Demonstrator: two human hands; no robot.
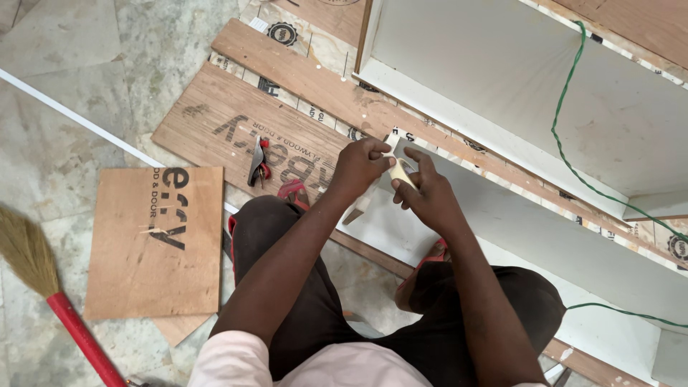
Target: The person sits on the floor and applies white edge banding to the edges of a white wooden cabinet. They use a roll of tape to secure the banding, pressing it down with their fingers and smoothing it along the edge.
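Hands meet over a white panel (pixel 380 229) on the floor: left hand (pixel 358 168) and right hand (pixel 430 197) both pinch a pale strip (pixel 400 172) tight, steadying it; pliers (pixel 257 161) lie nearby.

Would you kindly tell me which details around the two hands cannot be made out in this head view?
- Pale strip-like object: mostly covered by the left hand and right hand; its kind and full shape are unclear, as is each grip.
- Pliers on the plywood sheet: too small to make out the tips.
- Broom: cut off by the left and bottom edges.
- Green wire: runs out at the right edge.
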